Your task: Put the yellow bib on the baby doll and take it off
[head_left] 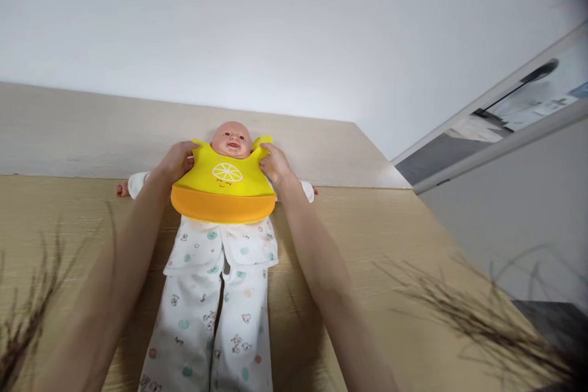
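Note:
A baby doll (245,312) in white printed pyjamas lies on its back with its arms spread out. Over its chest, just below the chin, is a yellow bib (202,168) with a white citrus slice, a small smiling face and an orange pocket along the bottom. My left hand (178,159) pinches the bib's upper left corner. At the upper right corner, beside the doll's head, my right hand (274,162) grips the other neck strap. The ends of the straps behind the doll's neck are mostly hidden.
Beneath the doll is a wooden tabletop (367,245), with a pale raised board (82,135) along its back against a white wall (275,30). The tabletop's right edge slopes toward the floor side. Dark strands of hair hang blurred in both lower corners.

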